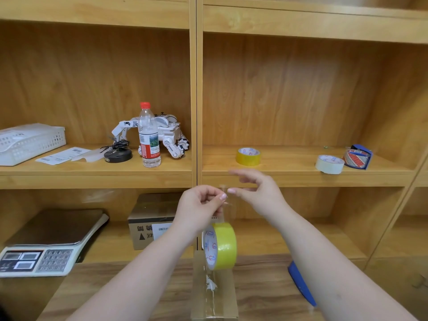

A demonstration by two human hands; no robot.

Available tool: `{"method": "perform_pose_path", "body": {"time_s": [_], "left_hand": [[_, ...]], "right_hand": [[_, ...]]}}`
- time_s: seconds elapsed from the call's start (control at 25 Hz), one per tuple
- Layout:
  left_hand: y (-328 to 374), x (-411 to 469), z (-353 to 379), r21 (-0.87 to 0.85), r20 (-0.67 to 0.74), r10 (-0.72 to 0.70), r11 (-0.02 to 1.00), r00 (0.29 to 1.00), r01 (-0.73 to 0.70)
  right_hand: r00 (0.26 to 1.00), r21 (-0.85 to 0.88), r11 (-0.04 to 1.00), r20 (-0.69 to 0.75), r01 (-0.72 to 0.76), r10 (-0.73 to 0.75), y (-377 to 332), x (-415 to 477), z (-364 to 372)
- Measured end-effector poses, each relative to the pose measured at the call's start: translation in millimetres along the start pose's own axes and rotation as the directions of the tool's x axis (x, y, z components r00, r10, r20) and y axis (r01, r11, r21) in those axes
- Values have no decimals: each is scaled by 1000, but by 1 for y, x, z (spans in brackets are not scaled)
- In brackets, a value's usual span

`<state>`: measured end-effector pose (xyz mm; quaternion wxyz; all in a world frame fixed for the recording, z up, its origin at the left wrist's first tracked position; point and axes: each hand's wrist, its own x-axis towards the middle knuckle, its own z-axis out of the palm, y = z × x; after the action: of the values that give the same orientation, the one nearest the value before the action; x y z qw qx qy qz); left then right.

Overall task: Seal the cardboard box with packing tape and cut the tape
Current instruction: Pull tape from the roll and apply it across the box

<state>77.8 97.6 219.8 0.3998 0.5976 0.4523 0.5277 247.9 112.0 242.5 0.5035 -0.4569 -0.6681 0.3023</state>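
Observation:
A yellow tape roll [221, 246] hangs in the air from a clear strip of tape. My left hand [199, 208] pinches the top of that strip, so the roll dangles below it. My right hand [257, 193] is just to the right, fingers spread, its thumb tip touching the strip's free end. Below the roll a narrow cardboard box [214, 295] lies on the wooden table, with clear tape along its top. A blue tool [301, 283], partly hidden by my right forearm, lies on the table; I cannot tell what kind.
On the middle shelf stand a yellow tape roll [247, 156], a white roll [330, 164], a blue tape dispenser [357, 156], a water bottle [149, 135], a toy robot [166, 135] and a white basket [30, 142]. On the lower shelf are a scale [46, 244] and a cardboard box [150, 223].

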Motion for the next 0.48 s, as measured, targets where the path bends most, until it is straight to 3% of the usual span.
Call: {"method": "perform_pose_path", "body": {"time_s": [0.12, 0.2, 0.48], "left_hand": [[10, -3, -3, -105, 12, -24, 994, 1000, 25], [13, -5, -5, -130, 20, -24, 991, 1000, 26], [4, -7, -10, -105, 2, -74, 992, 997, 73]], "right_hand": [[990, 355, 925, 13, -135, 139, 15, -12, -2], [983, 458, 870, 85, -181, 160, 20, -24, 5], [999, 402, 916, -34, 6, 8, 23, -38, 31]]}}
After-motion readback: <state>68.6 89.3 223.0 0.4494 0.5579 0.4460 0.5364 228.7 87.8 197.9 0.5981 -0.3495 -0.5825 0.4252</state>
